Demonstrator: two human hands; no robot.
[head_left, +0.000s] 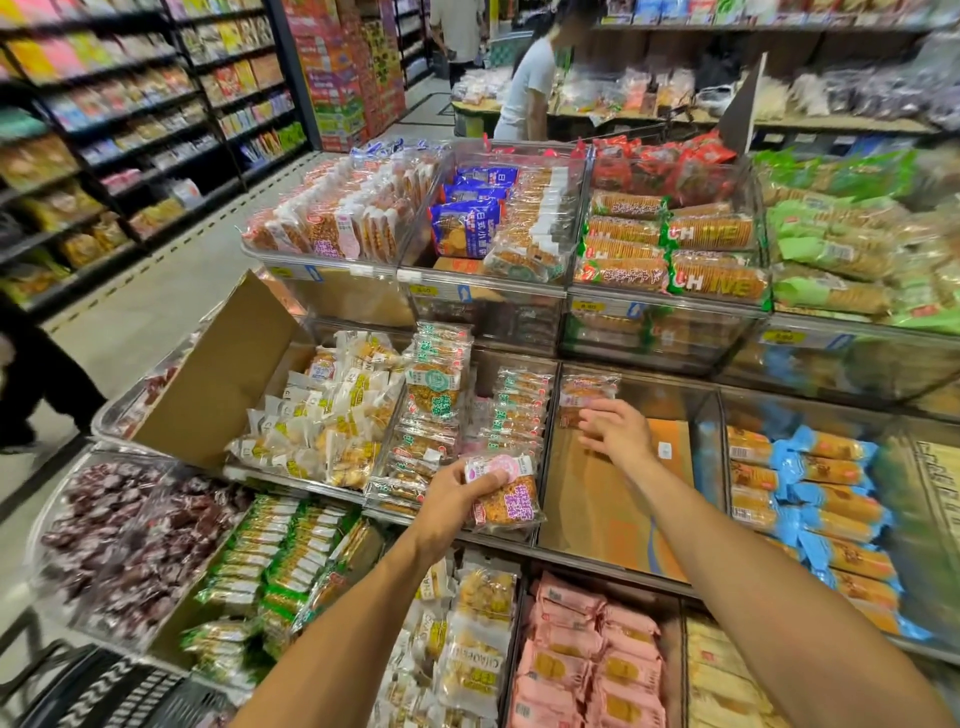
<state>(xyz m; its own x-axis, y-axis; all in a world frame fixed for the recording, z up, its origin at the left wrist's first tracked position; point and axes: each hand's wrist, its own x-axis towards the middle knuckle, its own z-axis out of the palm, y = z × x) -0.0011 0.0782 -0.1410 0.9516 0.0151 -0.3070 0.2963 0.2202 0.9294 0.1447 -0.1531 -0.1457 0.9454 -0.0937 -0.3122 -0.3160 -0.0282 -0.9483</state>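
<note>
One pink-label cracker packet (511, 501) pinched in my left hand (457, 499) (likely light, crinkly, brittle inside: hold by edges). My right hand (618, 434) released, fingers loose over near-empty bin (587, 512).

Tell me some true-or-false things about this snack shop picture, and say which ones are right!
1. The left hand holds a snack packet with a pink label. True.
2. The right hand grips a blue bag. False: its fingers are relaxed and hold nothing, and they reach toward the far packet.
3. The clear bin below the right hand is stuffed full. False: it is nearly bare, and the far packet stands at its back.
4. Blue-wrapped packets lie in the next bin to the right. True.
</note>
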